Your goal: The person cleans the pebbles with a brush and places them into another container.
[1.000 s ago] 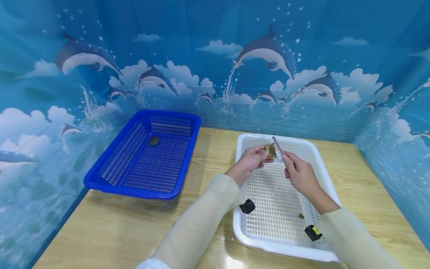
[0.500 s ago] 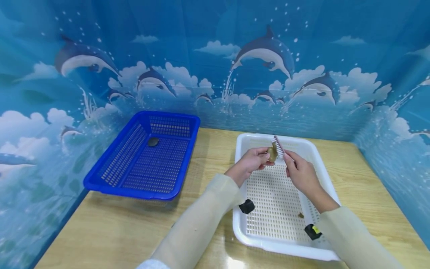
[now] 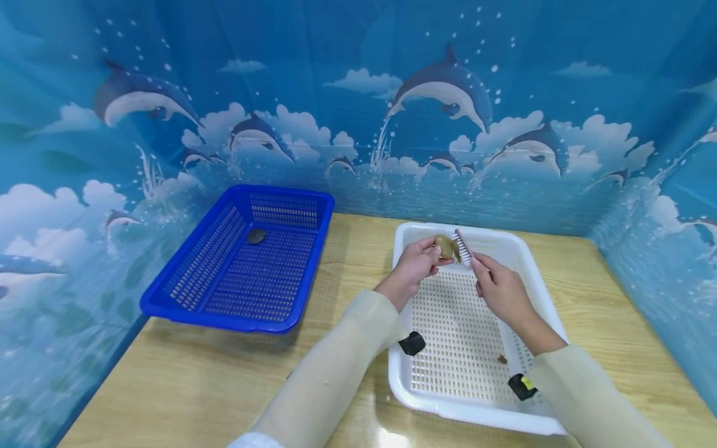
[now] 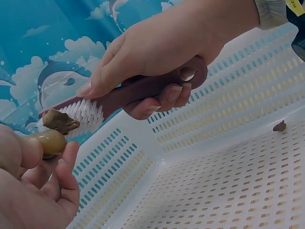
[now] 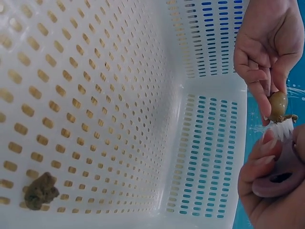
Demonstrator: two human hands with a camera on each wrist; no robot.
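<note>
My left hand (image 3: 413, 269) pinches a smooth, shiny olive-brown oval stone (image 3: 444, 246) above the far end of the white basket (image 3: 476, 420). A lump of brown mud (image 4: 59, 121) sticks out from the stone's right side. My right hand (image 3: 502, 294) grips a scrubbing brush (image 4: 147, 90) by its dull purple handle, which has a hole at the end. The white bristles (image 4: 86, 114) are right against the mud lump. In the right wrist view, the stone (image 5: 278, 104) shows between thumb and fingers, with the bristles close below it.
A blue slotted basket (image 3: 224, 322) stands on the left of the wooden table (image 3: 196, 379), with a dark oval stone (image 3: 256, 236) inside. One mud crumb (image 5: 42, 192) lies on the white basket's floor. A dolphin-printed backdrop (image 3: 358, 93) rises behind the table.
My left hand has drawn slightly left and turned the stone, so its rounded face and the mud lump show more. The brush has moved only a little.
</note>
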